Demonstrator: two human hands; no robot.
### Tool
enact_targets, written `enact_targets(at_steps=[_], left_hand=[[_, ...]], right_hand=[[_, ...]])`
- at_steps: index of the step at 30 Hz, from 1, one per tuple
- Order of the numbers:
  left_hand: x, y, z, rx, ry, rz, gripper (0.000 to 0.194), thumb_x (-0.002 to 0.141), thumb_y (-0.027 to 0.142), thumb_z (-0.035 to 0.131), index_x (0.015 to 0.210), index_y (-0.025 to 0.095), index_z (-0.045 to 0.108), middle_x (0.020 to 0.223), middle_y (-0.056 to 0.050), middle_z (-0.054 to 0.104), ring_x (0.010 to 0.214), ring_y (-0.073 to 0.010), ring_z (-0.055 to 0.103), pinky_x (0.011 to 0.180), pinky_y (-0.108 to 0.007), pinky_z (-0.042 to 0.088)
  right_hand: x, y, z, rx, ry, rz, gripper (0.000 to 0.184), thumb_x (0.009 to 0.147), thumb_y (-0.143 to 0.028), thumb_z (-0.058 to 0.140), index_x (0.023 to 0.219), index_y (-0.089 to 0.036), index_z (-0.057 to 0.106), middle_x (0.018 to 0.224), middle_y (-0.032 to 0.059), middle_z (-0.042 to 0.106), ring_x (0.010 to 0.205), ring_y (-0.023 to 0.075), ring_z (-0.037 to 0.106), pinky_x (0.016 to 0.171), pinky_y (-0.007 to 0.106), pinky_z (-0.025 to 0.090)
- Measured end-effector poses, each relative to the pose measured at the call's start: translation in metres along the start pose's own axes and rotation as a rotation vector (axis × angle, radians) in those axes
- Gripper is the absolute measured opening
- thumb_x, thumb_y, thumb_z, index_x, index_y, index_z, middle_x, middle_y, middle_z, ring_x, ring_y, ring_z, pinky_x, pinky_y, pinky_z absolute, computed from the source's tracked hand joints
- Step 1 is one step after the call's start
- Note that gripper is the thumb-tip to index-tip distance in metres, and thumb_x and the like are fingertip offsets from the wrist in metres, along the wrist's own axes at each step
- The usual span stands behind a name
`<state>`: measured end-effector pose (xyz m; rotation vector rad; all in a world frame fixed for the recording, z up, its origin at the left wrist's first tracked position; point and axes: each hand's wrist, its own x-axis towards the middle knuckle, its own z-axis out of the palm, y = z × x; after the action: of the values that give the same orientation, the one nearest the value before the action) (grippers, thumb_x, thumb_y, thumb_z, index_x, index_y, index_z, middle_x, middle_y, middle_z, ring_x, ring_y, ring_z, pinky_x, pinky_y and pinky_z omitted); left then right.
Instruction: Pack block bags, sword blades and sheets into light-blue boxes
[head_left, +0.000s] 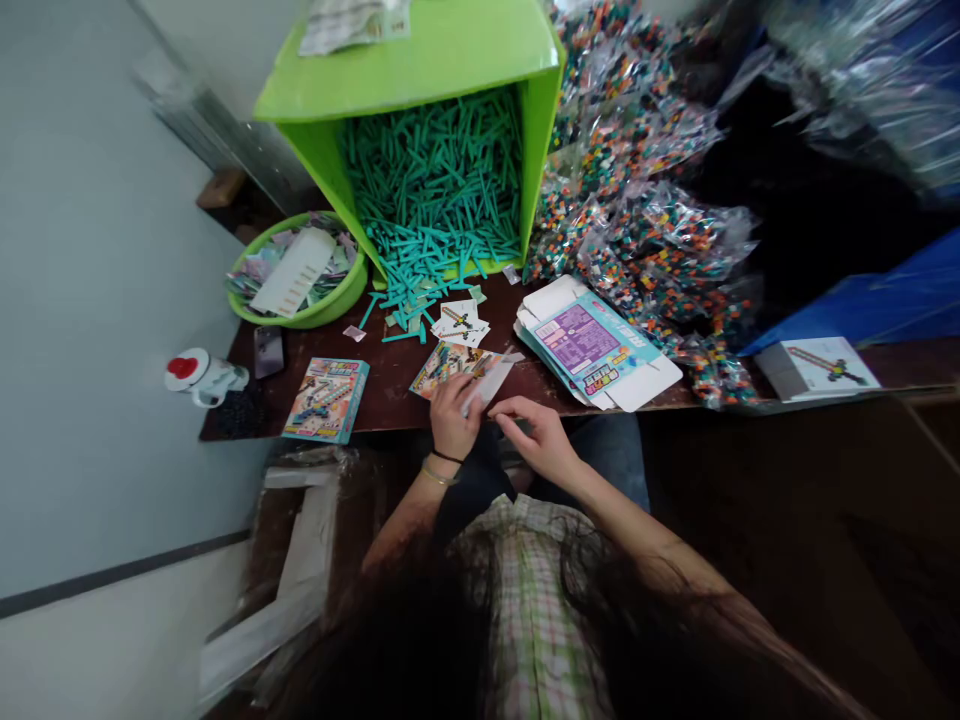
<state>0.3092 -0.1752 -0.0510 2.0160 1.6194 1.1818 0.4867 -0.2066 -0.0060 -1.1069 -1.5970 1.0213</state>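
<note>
Holding a flat printed cardboard toy box (457, 368) at the near edge of the dark wooden table (390, 385): left hand (452, 418) closed on its near end, gripping. Box long axis runs 7 to 1 o'clock. Right hand (541, 437) just at 3 o'clock of the left, fingers (517, 420) apparently pinching the white flap (491, 383); blurred, can't confirm. Left hand nearer.

Print shows on the flattened cartons (596, 352) at two o'clock from the hands, but none is legible.
</note>
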Motion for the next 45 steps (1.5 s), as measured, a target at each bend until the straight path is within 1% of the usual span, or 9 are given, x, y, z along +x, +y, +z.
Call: enact_targets(at_steps=[4,15,18,22,27,32,39,42,45], left_hand=[[0.005,-0.003,-0.037,-0.246,0.269,-0.259,0.044,0.094,0.055,0.057,0.099,0.016,0.076,0.091,-0.011,0.077,0.088,-0.0252,0.074,0.085,-0.036,0.059],[-0.018,0.015,-0.059,-0.43,0.266,-0.368,0.036,0.079,0.052,0.072,0.084,0.017,0.076,0.084,-0.009,0.078,0.08,-0.0239,0.073,0.076,-0.033,0.059],[-0.014,0.01,-0.06,-0.484,0.26,-0.438,0.034,0.074,0.051,0.075,0.07,0.017,0.073,0.067,-0.005,0.072,0.064,-0.0203,0.067,0.064,-0.031,0.056],[0.006,-0.001,-0.058,-0.559,0.292,-0.466,0.034,0.07,0.052,0.076,0.069,0.017,0.073,0.067,-0.002,0.072,0.065,-0.0183,0.065,0.065,-0.029,0.056],[0.029,-0.005,-0.053,-0.739,0.252,-0.491,0.039,0.067,0.051,0.078,0.087,0.018,0.076,0.093,-0.005,0.079,0.088,-0.0222,0.072,0.085,-0.034,0.058],[0.029,0.001,-0.042,-0.855,0.19,-0.504,0.042,0.067,0.051,0.081,0.093,0.018,0.075,0.094,-0.005,0.078,0.087,-0.0222,0.072,0.085,-0.035,0.057],[0.046,0.005,-0.035,-0.698,0.18,-0.197,0.044,0.079,0.061,0.069,0.088,0.019,0.075,0.089,-0.005,0.075,0.088,-0.0234,0.069,0.083,-0.034,0.055],[0.051,0.003,-0.029,-0.743,0.169,-0.276,0.046,0.077,0.06,0.071,0.097,0.019,0.075,0.098,-0.006,0.076,0.094,-0.0239,0.069,0.087,-0.035,0.054],[0.051,-0.003,-0.024,-0.792,0.143,-0.444,0.045,0.069,0.056,0.079,0.09,0.017,0.075,0.09,-0.006,0.077,0.084,-0.0217,0.068,0.083,-0.034,0.054]], right_hand=[[-0.003,0.001,-0.007,-0.041,0.154,-0.069,0.019,0.097,-0.033,0.057,0.096,-0.026,0.075,0.102,0.008,0.076,0.099,0.0243,0.07,0.09,0.041,0.057],[0.004,0.021,-0.013,0.068,0.182,0.06,0.032,0.096,-0.048,0.061,0.114,-0.024,0.072,0.118,0.0091,0.073,0.109,0.0245,0.068,0.096,0.04,0.056],[0.023,0.025,-0.006,0.257,0.032,0.15,0.052,0.091,-0.068,0.06,0.116,-0.025,0.073,0.121,0.0077,0.073,0.113,0.0258,0.067,0.098,0.04,0.055],[0.052,0.03,0.011,0.469,-0.179,0.287,0.067,0.075,-0.086,0.063,0.092,-0.022,0.074,0.088,0.0041,0.074,0.088,0.0241,0.069,0.076,0.035,0.058],[0.068,0.018,0.008,0.622,-0.226,0.338,0.063,0.067,-0.079,0.079,0.091,-0.021,0.075,0.084,0.0013,0.074,0.075,0.0188,0.067,0.065,0.028,0.055],[0.067,0.0,-0.015,0.752,-0.362,0.448,0.058,0.062,-0.063,0.09,0.1,-0.021,0.076,0.088,0.0037,0.078,0.079,0.0226,0.073,0.072,0.035,0.06],[0.081,0.015,-0.015,0.339,-0.179,0.244,0.027,0.069,-0.038,0.082,0.088,-0.02,0.077,0.087,0.0011,0.076,0.088,0.0231,0.069,0.09,0.039,0.056],[0.089,0.016,-0.013,0.184,-0.16,0.14,0.02,0.08,-0.034,0.071,0.091,-0.019,0.077,0.091,0.0032,0.077,0.091,0.0243,0.069,0.09,0.04,0.057],[0.094,0.007,-0.017,-0.056,-0.125,-0.138,0.031,0.088,-0.025,0.064,0.116,-0.021,0.076,0.116,0.0069,0.076,0.108,0.0259,0.069,0.098,0.042,0.055]])
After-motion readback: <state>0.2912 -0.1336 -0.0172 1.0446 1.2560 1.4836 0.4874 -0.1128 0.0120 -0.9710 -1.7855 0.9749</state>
